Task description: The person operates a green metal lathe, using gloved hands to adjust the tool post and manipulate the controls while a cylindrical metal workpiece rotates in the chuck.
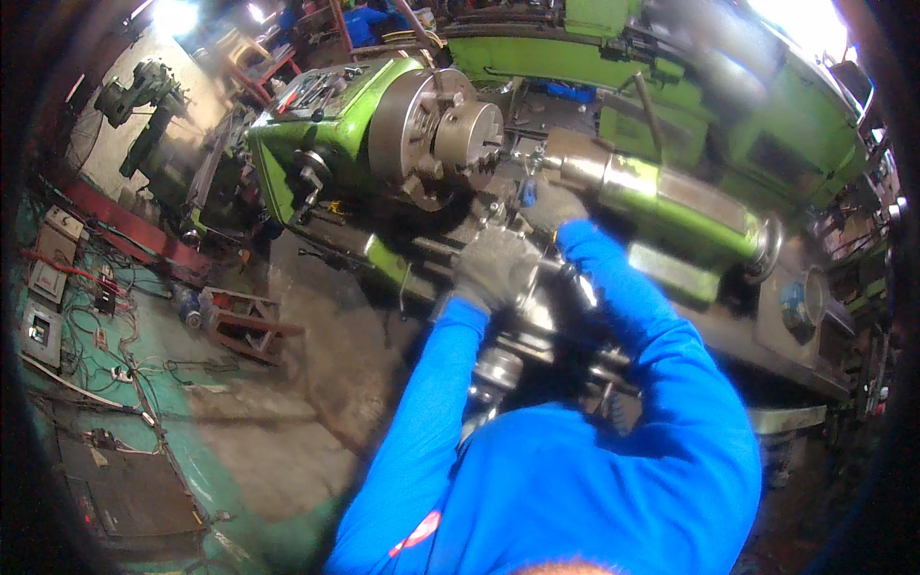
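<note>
My left hand point(494, 264), in a grey work glove, is at the tool post point(496, 218) of a green lathe. Its fingers look bent around something there, but what they hold is hidden. My right hand point(558, 203), gloved too, reaches in beside it below the tailstock point(637, 187). Blur and shadow smear its fingers. Just above the right glove a small blue piece point(529, 190) shows, and I cannot tell whether the hand touches it. Farther left is the large chuck point(417, 134), with a round metal workpiece point(470, 134) in its jaws, facing the tailstock.
Small tools lie on top of the green headstock point(321, 96). The tailstock handwheel point(767, 246) sticks out at right. Another green machine point(537, 57) stands behind. On the floor at left are a rusty metal frame point(244, 326), cables and electrical boxes point(48, 278).
</note>
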{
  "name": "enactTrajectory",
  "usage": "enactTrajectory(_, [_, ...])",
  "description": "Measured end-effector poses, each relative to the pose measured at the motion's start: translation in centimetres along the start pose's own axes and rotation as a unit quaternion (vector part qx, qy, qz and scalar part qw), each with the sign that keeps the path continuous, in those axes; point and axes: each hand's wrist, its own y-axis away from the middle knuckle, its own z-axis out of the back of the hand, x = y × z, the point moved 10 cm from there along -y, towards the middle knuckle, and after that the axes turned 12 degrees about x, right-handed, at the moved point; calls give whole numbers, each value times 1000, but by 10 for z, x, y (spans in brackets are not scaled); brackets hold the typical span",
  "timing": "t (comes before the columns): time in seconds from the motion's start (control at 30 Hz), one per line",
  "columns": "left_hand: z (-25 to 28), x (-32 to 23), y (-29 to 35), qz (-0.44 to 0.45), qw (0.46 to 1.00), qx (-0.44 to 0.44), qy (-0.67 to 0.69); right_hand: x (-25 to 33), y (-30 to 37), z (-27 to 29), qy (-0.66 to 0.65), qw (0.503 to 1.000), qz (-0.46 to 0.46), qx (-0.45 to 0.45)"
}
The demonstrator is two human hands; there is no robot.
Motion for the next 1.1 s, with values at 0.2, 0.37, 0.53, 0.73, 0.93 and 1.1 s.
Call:
enactTrajectory(0.2, [-4, 2, -2, 5, 1000, 16, -5, -2, 1, 0, 22, 1000, 5, -1])
enactTrajectory(0.37, [1, -2, -2, 3, 1000, 14, -1, 4, 4, 2, 7, 1000, -2, 9])
enactTrajectory(0.53, [1, 0, -3, 16, 1000, 24, -4, 12, 3, 2, 4, 1000, 10, 11])
enactTrajectory(0.73, [6, -4, -2, -1, 1000, -5, -8, 14, -7, 0, 7, 1000, 17, 12])
enactTrajectory(0.93, [17, -8, 0, -14, 999, -39, 5, 17, -10, -1, 24, 999, 21, 11])
enactTrajectory(1.1, [5, -3, -2, -8, 1000, 0, 6, 15, -6, -1, 9, 1000, 17, 9])
